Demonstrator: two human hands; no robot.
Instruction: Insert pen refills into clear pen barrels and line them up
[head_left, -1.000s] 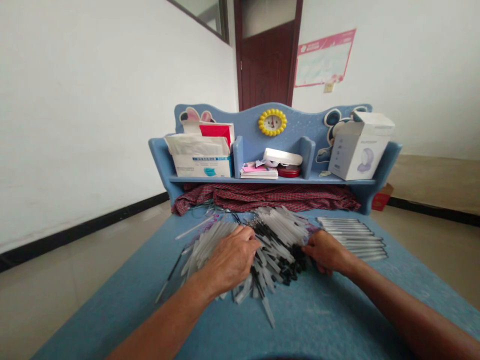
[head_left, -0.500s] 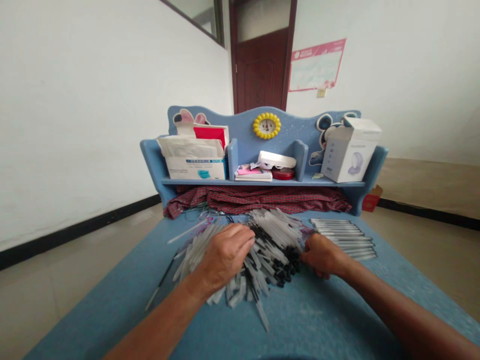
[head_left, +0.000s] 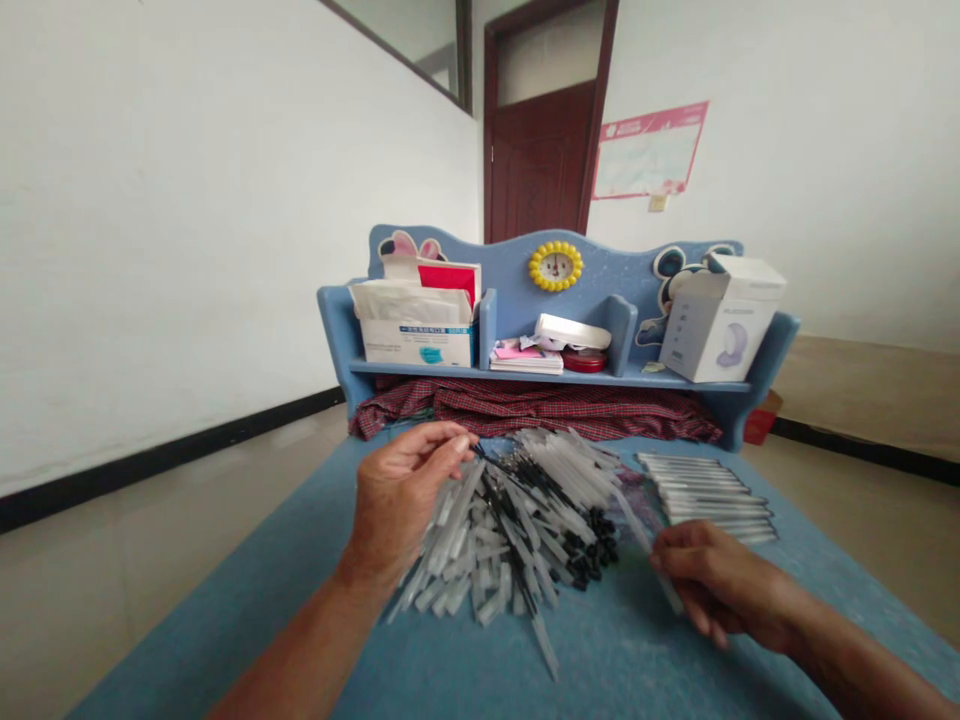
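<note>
A loose heap of translucent pen barrels point(head_left: 457, 550) lies on the blue desk, with thin black refills point(head_left: 501, 510) mixed in. Small black caps or plugs point(head_left: 596, 550) are gathered at its right side. Over the heap's far left part, my left hand point(head_left: 397, 490) pinches the end of a thin black pen refill point(head_left: 484, 453) between thumb and forefinger. My right hand point(head_left: 712, 575), right of the heap, grips one clear pen barrel point(head_left: 636, 518) held at a slant. Just beyond that hand, several pens point(head_left: 705, 490) lie side by side in a row.
A blue shelf point(head_left: 442, 370) spans the desk's back. It bears an open mask box point(head_left: 416, 342), booklets point(head_left: 525, 362), a red round case point(head_left: 583, 360) and a white carton point(head_left: 712, 330). Checked cloth point(head_left: 540, 405) is bunched under it. A yellow clock point(head_left: 555, 266) sits on the backboard.
My left hand has shifted left and lifted from the heap's middle, a black refill end now at its fingertips. My right hand has moved right and nearer, now with a clear pen barrel. The view has shifted.
</note>
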